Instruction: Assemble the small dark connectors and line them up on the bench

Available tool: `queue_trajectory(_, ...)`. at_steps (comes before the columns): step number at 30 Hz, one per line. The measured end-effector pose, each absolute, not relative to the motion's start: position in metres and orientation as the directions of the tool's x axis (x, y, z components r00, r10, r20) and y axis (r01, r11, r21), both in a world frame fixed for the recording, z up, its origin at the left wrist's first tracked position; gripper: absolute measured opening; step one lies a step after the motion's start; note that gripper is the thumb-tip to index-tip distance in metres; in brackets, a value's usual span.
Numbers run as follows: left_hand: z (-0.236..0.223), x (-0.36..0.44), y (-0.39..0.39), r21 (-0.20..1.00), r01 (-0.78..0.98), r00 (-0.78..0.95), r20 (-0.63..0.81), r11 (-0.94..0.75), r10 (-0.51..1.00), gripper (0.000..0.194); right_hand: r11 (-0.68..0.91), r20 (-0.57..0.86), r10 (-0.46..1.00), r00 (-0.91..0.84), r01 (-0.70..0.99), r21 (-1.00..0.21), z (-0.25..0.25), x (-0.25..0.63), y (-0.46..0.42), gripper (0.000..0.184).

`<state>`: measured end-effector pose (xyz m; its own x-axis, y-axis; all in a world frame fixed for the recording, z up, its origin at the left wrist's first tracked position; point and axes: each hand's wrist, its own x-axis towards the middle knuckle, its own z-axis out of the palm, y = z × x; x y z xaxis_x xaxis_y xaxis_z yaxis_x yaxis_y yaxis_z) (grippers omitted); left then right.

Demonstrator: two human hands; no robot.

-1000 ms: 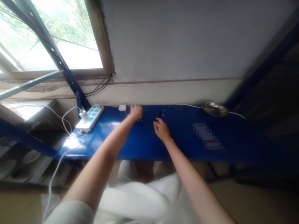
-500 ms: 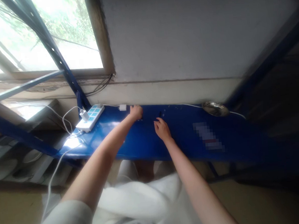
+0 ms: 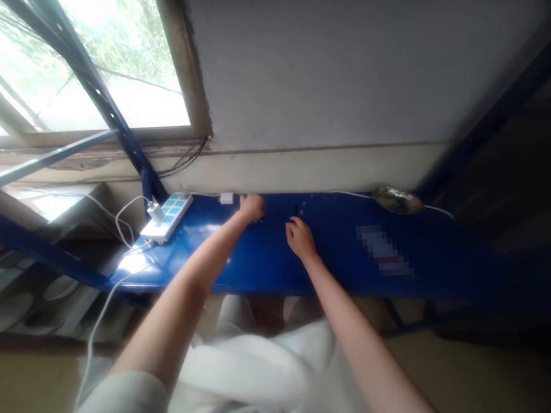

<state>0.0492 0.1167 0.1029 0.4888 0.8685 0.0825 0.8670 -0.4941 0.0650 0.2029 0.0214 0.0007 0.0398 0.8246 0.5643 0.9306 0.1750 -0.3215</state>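
The bare left hand is over the back half of the long, glossy blue table, its fingers curled inward; whether they grip anything cannot be told, because the back of the hand hides them. A few tiny pale bits show just beside its near edge. The bare right hand is nearer the front, well apart from the left, with its fingers bent and the index pointing toward the back; whether they grasp something cannot be made out either. Just beyond its fingertips, on the table, are a small dark piece and some small whitish bits, with more tiny specks near the back edge. Left of the left hand is a white, block-shaped plug adapter, and farther left a long white power strip with light-blue socket panels lies at a slant, a white plug standing in it. Toward the right end, a shiny silver oval metal dish sits near the wall, with a thin white cable emerging beside it.
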Motion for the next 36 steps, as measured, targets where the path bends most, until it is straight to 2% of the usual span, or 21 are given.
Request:
queue_trajectory(3, 0.102, 0.057, 0.111, 0.084, 0.837, 0.52, 0.181, -0.54, 0.835, 0.032, 0.095, 0.565, 0.816, 0.119, 0.938, -0.334, 0.003, 0.203, 0.02, 0.034)
queue_trajectory(5, 0.101, 0.066, 0.104, 0.049, 0.779, 0.6, 0.232, -0.626, 0.765, 0.036, 0.028, 0.564, 0.804, 0.189, 0.936, -0.352, 0.004, 0.203, 0.019, 0.035)
queue_trajectory(9, 0.092, 0.091, 0.088, -0.036, 0.651, 0.748, 0.201, -0.759, 0.632, 0.046, -0.039, 0.579, 0.771, 0.268, 0.926, -0.376, 0.005, 0.204, 0.018, 0.034)
queue_trajectory(16, 0.066, 0.126, 0.078, 0.034, 0.756, 0.649, 0.089, -0.653, 0.756, 0.056, -0.054, 0.57, 0.761, 0.31, 0.906, -0.42, 0.006, 0.205, 0.017, 0.028)
queue_trajectory(23, 0.058, 0.144, 0.086, 0.052, 0.806, 0.584, 0.093, -0.59, 0.806, 0.05, -0.108, 0.521, 0.773, 0.362, 0.885, -0.454, 0.006, 0.206, 0.017, 0.027)
queue_trajectory(29, 0.06, 0.144, 0.092, 0.195, 0.822, 0.52, 0.126, -0.535, 0.845, 0.021, -0.201, 0.449, 0.781, 0.434, 0.855, -0.478, 0.005, 0.205, 0.019, 0.032)
queue_trajectory(36, 0.045, 0.119, 0.073, 0.348, 0.77, 0.466, 0.267, -0.535, 0.844, 0.02, -0.21, 0.415, 0.793, 0.447, 0.839, -0.503, -0.007, 0.211, 0.03, 0.04)
